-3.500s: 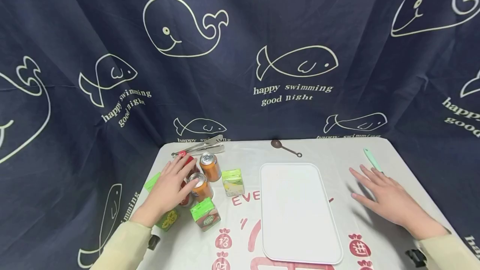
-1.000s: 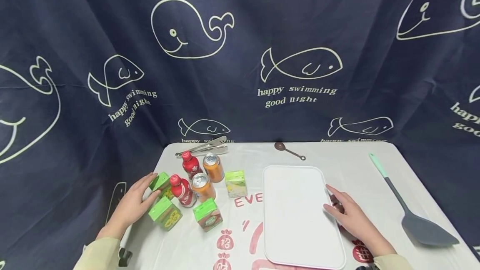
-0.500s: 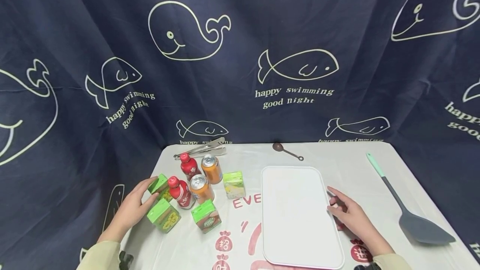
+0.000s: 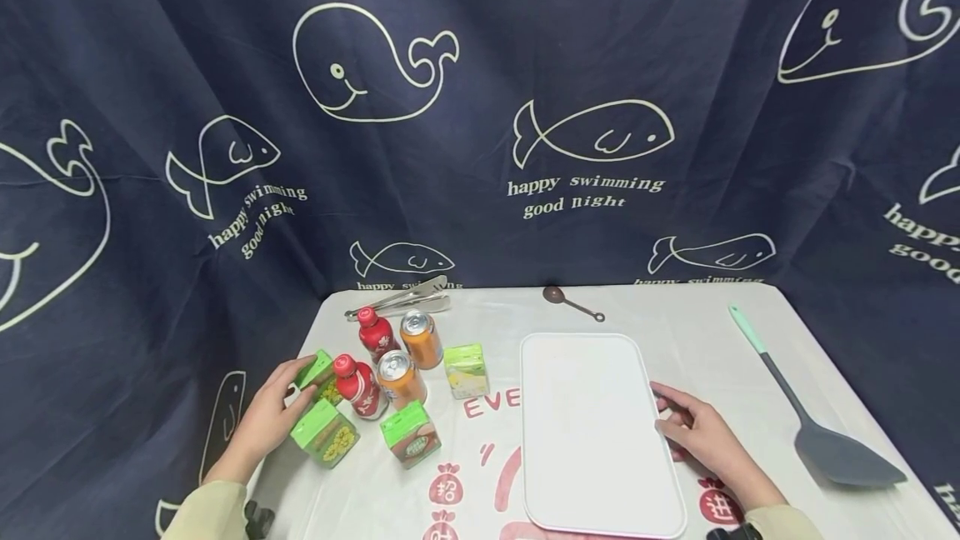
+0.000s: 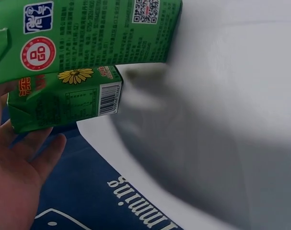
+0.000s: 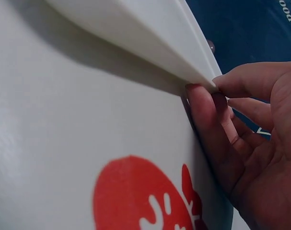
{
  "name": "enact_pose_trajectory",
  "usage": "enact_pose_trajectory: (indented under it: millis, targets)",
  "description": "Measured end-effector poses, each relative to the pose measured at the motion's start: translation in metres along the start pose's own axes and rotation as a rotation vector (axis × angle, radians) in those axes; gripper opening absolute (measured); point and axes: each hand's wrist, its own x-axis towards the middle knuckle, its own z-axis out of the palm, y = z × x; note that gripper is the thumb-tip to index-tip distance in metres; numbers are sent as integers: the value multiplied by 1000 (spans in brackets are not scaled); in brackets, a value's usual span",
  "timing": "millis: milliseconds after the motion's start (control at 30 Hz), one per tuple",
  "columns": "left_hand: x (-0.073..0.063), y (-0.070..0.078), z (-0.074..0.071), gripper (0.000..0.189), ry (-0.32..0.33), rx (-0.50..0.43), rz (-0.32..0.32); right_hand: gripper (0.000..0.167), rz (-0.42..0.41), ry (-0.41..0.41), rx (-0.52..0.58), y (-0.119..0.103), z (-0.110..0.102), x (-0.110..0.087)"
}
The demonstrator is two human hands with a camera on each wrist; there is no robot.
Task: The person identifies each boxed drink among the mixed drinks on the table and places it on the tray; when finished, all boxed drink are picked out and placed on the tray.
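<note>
My left hand [image 4: 264, 419] is at the far left of the table, its fingers and thumb on either side of a green juice box [image 4: 318, 370]. In the left wrist view, fingertips show beneath that juice box [image 5: 64, 103], and a nearer green juice box [image 5: 97, 36] hides the thumb. With my right hand [image 4: 703, 436] I pinch the right long edge of a white rectangular tray [image 4: 600, 432]. Up close in the right wrist view, thumb and finger meet at the tray's rim [image 6: 169, 60], one fingertip tucked under it, with a shadowed gap below.
Beside the left hand stand two red bottles [image 4: 362, 390], two orange cans [image 4: 402, 380], a brown-green juice box [image 4: 412, 436] and a yellow-green one [image 4: 466, 372]. Metal tongs [image 4: 408, 298] and a brown spoon [image 4: 573, 302] lie at the back. A spatula [image 4: 843, 452] lies at right.
Since the oldest frame, my left hand has moved from over the bottles and cans to the left juice box. My right hand has come from above the spatula to the tray's edge and pinched it.
</note>
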Motion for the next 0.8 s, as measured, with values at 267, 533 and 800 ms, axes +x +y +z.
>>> enact_pose_trajectory:
  millis: [267,533,800]
  targets:
    - [2,-3,4,47,6,-92,-62,68,-19,25,12,4,2,-1]
    - [2,-3,8,48,-7,-130,-148,62,-85,100,-87,11,4,-1]
    - [1,0,10,48,28,-158,-153,61,-89,128,-95,12,7,-2]
